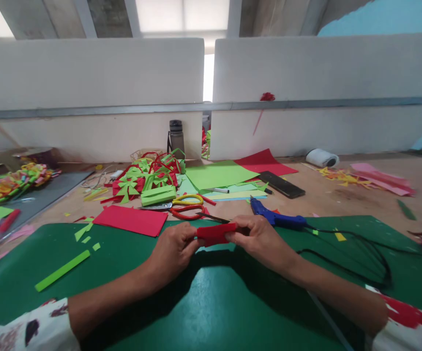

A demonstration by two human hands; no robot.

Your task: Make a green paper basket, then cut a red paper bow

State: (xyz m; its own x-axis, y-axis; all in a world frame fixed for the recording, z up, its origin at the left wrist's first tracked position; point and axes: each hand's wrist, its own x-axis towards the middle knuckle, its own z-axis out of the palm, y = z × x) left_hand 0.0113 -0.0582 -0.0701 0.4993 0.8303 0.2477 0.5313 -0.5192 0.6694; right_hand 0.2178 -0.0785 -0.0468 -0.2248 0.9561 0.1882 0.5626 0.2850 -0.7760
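Both hands meet over the green cutting mat [211, 302] and pinch a small folded piece of red paper [215, 233] between them. My left hand [174, 248] grips its left end with closed fingers. My right hand [256, 238] closes on its right end. Just beyond the hands lie red-handled scissors [187, 211] and yellow-handled scissors [187, 199]. A blue glue gun [274, 217] rests to the right of my right hand, its black cord [360, 253] looping across the mat.
A red paper sheet [130, 220] and green strips [62, 270] lie left on the mat. Behind are red and green paper bows [143, 180], green and red sheets [220, 174], a black phone [281, 184], a bottle [176, 136], a tape roll [321, 158] and white partition walls [306, 73].
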